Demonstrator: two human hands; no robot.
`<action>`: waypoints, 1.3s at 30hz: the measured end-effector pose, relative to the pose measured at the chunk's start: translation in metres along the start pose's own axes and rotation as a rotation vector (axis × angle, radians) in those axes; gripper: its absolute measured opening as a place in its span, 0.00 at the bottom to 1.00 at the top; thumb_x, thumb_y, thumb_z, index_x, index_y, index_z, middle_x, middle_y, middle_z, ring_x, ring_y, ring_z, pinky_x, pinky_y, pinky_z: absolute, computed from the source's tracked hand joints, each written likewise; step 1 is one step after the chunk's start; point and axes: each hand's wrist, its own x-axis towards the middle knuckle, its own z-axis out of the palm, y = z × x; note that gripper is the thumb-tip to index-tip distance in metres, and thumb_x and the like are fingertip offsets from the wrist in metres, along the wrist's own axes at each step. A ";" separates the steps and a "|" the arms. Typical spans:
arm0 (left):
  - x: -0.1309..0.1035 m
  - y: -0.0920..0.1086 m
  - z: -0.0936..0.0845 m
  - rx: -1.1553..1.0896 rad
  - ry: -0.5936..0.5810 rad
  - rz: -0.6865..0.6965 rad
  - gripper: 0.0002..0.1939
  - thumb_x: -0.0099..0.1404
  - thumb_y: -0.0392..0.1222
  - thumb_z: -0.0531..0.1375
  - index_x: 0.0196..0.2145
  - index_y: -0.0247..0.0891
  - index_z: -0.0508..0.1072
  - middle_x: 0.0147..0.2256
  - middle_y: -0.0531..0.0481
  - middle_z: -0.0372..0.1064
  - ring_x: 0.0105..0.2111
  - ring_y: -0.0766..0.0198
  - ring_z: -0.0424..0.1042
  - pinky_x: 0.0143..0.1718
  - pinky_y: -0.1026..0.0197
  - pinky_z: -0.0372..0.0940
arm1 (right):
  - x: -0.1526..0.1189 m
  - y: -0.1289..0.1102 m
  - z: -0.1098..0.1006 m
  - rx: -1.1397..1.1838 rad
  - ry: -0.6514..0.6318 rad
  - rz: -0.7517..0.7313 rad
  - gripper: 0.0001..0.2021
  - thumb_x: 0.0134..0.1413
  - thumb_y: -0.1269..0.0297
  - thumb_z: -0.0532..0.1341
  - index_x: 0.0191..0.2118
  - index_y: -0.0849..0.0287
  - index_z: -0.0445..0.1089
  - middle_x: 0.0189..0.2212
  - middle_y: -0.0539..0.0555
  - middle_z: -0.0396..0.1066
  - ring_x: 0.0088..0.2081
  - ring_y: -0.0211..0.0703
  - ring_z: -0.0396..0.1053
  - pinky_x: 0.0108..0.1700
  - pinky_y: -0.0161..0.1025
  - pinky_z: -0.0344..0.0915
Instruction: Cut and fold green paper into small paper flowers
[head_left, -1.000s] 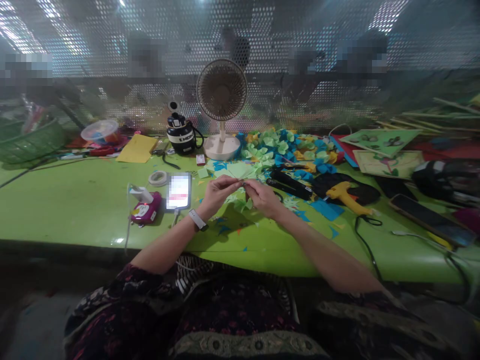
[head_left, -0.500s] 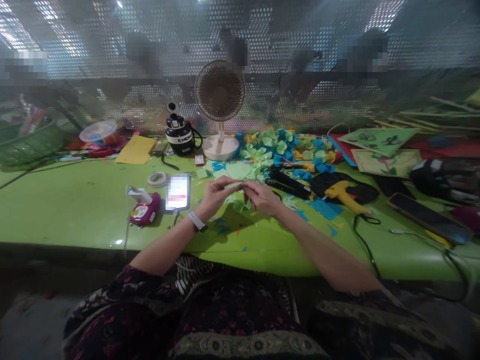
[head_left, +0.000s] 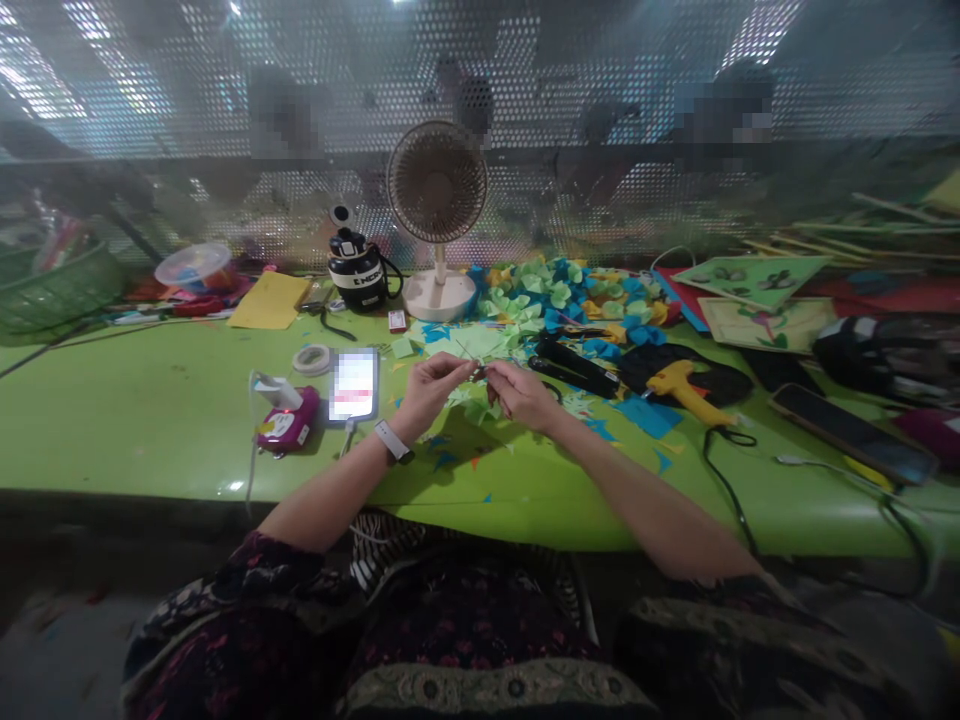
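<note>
My left hand [head_left: 437, 388] and my right hand [head_left: 523, 394] meet over the front middle of the green table [head_left: 187, 420]. Thumb and fingers of each are pinched, and the fingertips nearly touch around something small and dark that I cannot make out. A thin line like a wire or stick rises from the left fingertips. Beneath and beyond the hands lie light green paper pieces [head_left: 480, 342] and small cut scraps [head_left: 444, 460]. Behind them sits a heap of folded paper flowers [head_left: 559, 290] in green, blue and yellow. A black stapler-like tool [head_left: 574, 368] lies right of my right hand.
A fan [head_left: 437, 185] and a black bottle [head_left: 358, 275] stand at the back. Left are a lit phone [head_left: 354, 385], a tape roll [head_left: 311, 359] and a purple power adapter [head_left: 289, 420]. Right are a yellow glue gun [head_left: 690, 390], its cord, and a dark phone [head_left: 851, 432].
My fingertips have parted slightly and shifted a little. A small dark thing now shows between them. The whole view has slid slightly; the table's things stay put.
</note>
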 end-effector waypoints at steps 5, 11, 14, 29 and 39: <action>0.001 0.000 0.001 -0.007 0.002 -0.011 0.12 0.51 0.49 0.71 0.28 0.38 0.80 0.28 0.50 0.75 0.30 0.66 0.72 0.37 0.59 0.67 | 0.000 0.000 0.000 -0.026 0.012 -0.021 0.18 0.65 0.49 0.48 0.32 0.56 0.62 0.20 0.47 0.66 0.20 0.37 0.62 0.27 0.35 0.58; 0.000 -0.004 -0.001 -0.031 -0.012 -0.030 0.12 0.52 0.47 0.71 0.30 0.38 0.80 0.31 0.48 0.77 0.33 0.64 0.73 0.41 0.59 0.68 | 0.000 -0.001 -0.003 -0.097 0.023 -0.036 0.16 0.66 0.53 0.49 0.32 0.56 0.63 0.21 0.48 0.66 0.24 0.39 0.65 0.30 0.35 0.59; 0.001 -0.006 -0.002 -0.044 -0.008 -0.040 0.11 0.51 0.47 0.71 0.30 0.37 0.80 0.32 0.48 0.77 0.33 0.64 0.74 0.41 0.59 0.68 | 0.001 -0.001 -0.005 -0.139 0.018 -0.052 0.16 0.66 0.54 0.49 0.31 0.56 0.64 0.22 0.49 0.66 0.26 0.39 0.65 0.32 0.36 0.58; 0.003 -0.004 -0.004 -0.034 -0.050 -0.058 0.12 0.49 0.46 0.72 0.29 0.37 0.80 0.32 0.47 0.78 0.33 0.63 0.74 0.41 0.59 0.68 | 0.005 0.003 -0.013 -0.253 -0.017 -0.132 0.15 0.65 0.57 0.50 0.32 0.58 0.67 0.25 0.51 0.69 0.28 0.40 0.64 0.34 0.36 0.57; 0.005 -0.001 -0.005 0.007 -0.042 -0.047 0.15 0.48 0.49 0.73 0.26 0.36 0.79 0.26 0.49 0.74 0.27 0.67 0.69 0.33 0.63 0.64 | 0.005 0.000 -0.019 -0.285 -0.022 -0.198 0.14 0.64 0.58 0.52 0.34 0.58 0.71 0.26 0.52 0.71 0.29 0.40 0.66 0.34 0.36 0.58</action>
